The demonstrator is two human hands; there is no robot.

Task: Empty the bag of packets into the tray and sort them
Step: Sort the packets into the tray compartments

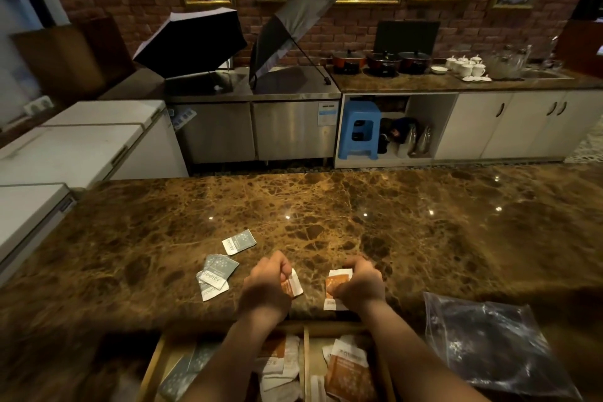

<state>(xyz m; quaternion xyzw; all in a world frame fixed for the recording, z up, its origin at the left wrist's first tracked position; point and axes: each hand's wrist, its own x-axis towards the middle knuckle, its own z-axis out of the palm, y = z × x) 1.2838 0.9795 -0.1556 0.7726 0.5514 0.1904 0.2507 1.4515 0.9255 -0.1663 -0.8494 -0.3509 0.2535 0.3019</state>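
Right under your forearms sits the wooden tray [306, 356], its dividers splitting it into compartments: grey packets in tray [182, 372] lie in the left one, a mix of white and orange ones fills the middle, and orange packets in tray [349, 369] pile up on the right. Off to your right the clear plastic bag [496, 346] lies flat and crumpled on the marble counter [391, 212], just beside the tray. Now to the hands, both out past the tray's far edge: your left hand [267, 281] is curled, thumb and fingers pinching an orange-and-white packet [292, 284] that pokes out on its right side. Your right hand [360, 281] is curled too, gripping an orange packet [336, 287] whose white end hangs down toward you. The two hands are near each other, not touching. Left of your left hand, a small heap of grey packets [213, 274] overlaps on the counter, and a single grey packet [239, 241] lies a little farther out, apart from the heap. Beyond the counter, a blue stool [359, 129] is tucked into an open cabinet bay, two open umbrellas [228, 39] rest on the steel units, and lidded pots [381, 60] line the back counter beside white cups [466, 67].
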